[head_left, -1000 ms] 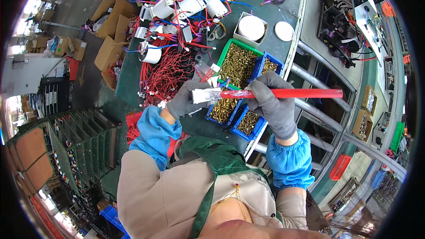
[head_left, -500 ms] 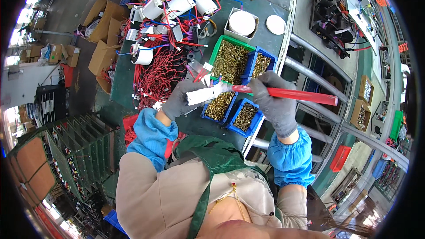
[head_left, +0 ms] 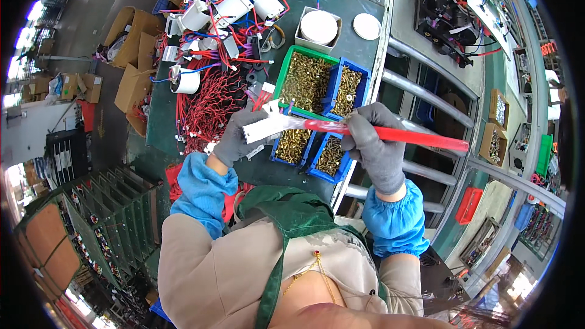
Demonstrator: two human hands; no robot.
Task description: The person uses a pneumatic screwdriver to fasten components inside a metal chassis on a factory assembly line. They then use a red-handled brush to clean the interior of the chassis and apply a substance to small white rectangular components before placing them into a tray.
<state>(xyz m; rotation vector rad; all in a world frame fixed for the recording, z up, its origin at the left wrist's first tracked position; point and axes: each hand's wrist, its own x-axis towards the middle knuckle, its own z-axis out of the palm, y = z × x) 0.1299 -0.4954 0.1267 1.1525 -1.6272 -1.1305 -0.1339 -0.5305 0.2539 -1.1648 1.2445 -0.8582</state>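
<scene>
My gloved left hand (head_left: 233,139) is closed on a white rectangular part (head_left: 261,130) above the bench, with its fingers partly hidden behind the part. Across to the right, my gloved right hand (head_left: 378,149) grips a long red stick (head_left: 429,139). Its left end looks whitish and translucent and meets the white part; whether it is a brush I cannot make out. White connectors on red leads (head_left: 263,94) show just beyond the left hand. Below the stick are two blue bins of brass-coloured fasteners, a left one (head_left: 294,145) and a right one (head_left: 329,157).
A green bin (head_left: 304,79) and another blue bin (head_left: 348,88) hold more brass pieces. White cylinders (head_left: 234,9) with wires and a heap of red wires (head_left: 213,100) cover the bench's left side. A boxed white disc (head_left: 320,27) and a round lid (head_left: 367,26) lie farther back.
The bench and its contents have shifted slightly left in the picture. Both hands keep their hold, and the red stick lies a little farther along the white part, its right end slightly lower.
</scene>
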